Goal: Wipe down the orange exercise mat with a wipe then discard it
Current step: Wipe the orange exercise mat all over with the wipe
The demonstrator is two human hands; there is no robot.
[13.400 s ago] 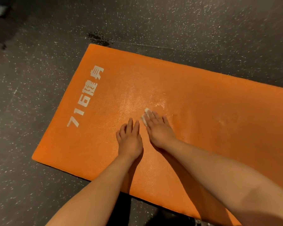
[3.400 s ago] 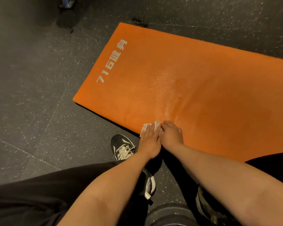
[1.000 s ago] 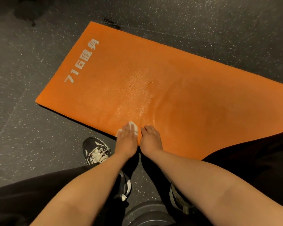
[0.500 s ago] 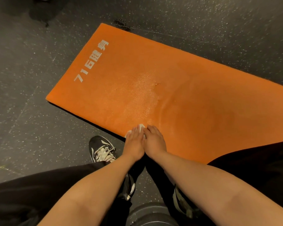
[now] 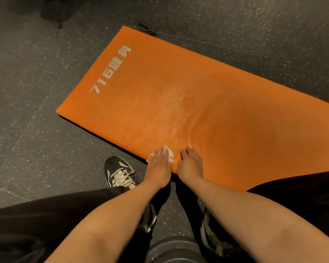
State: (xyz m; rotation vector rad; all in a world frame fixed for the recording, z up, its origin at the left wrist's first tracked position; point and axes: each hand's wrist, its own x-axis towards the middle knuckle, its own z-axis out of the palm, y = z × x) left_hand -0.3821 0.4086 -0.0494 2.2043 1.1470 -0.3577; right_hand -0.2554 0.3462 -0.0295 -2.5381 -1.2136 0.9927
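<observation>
Left hand, fingers straight, presses a white wipe, seemingly limp and light, onto the orange foam exercise mat; right hand rests flat. Best pinched at its exposed corner.

Dim, warm light is falling from above, leaving the speckled floor dark to the left of the left hand. A grainy sheen is glinting on the orange mat just ahead of both hands, and a soft shadow is darkening it beyond the right hand. Wide-angle stretch is swelling the forearms nearest the camera.
</observation>
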